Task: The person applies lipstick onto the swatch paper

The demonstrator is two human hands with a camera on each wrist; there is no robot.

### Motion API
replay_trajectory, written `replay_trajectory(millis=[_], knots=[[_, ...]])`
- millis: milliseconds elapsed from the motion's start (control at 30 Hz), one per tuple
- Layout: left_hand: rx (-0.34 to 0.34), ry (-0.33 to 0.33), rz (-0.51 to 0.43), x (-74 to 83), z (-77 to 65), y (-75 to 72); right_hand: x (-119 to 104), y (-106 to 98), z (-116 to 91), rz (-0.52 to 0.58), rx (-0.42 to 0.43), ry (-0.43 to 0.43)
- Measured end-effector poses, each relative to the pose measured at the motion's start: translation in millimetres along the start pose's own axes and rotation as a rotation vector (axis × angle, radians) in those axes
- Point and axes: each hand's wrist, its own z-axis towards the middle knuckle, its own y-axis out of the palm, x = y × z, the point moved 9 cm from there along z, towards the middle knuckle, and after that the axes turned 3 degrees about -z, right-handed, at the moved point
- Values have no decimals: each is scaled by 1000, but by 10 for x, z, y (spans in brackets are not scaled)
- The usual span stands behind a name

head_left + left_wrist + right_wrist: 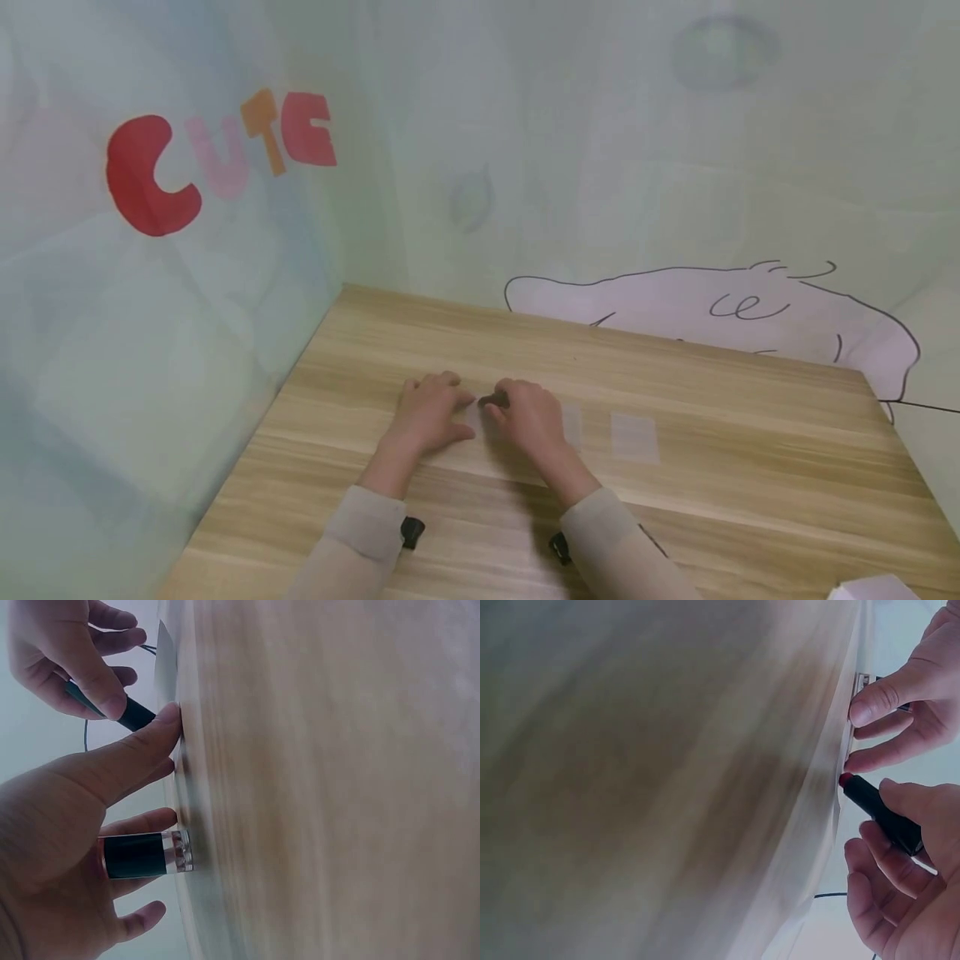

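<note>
My right hand [531, 417] holds a lipstick [885, 814] with a black tube between thumb and fingers. Its red tip points down at the tabletop, close to the left hand's fingertips. My left hand [431, 412] rests on the table with thumb and fingers spread, beside a small translucent sheet [474, 414] between the hands. Under the left palm, the left wrist view shows a short black cylinder [135, 856] with a shiny silver end toward the table. The head view hides that cylinder behind the hand.
Two more translucent square sheets lie right of the hands: one sheet [572, 427] partly behind the right wrist, another sheet [634, 438] farther right. A white box [873, 588] is at the lower right. Printed cloth walls [450, 125] border the wooden table [750, 467].
</note>
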Motion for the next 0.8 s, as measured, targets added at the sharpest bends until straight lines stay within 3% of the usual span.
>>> replay_trajectory(millis=[467, 667, 800], knots=[[-12, -13, 3, -19, -3, -43, -32, 14, -172, 20, -38, -83], [-16, -18, -3, -22, 5, -29, -21, 20, -189, 44, -52, -83], [-15, -12, 1, -11, 12, -18, 24, -24, -197, 129, -46, -49]])
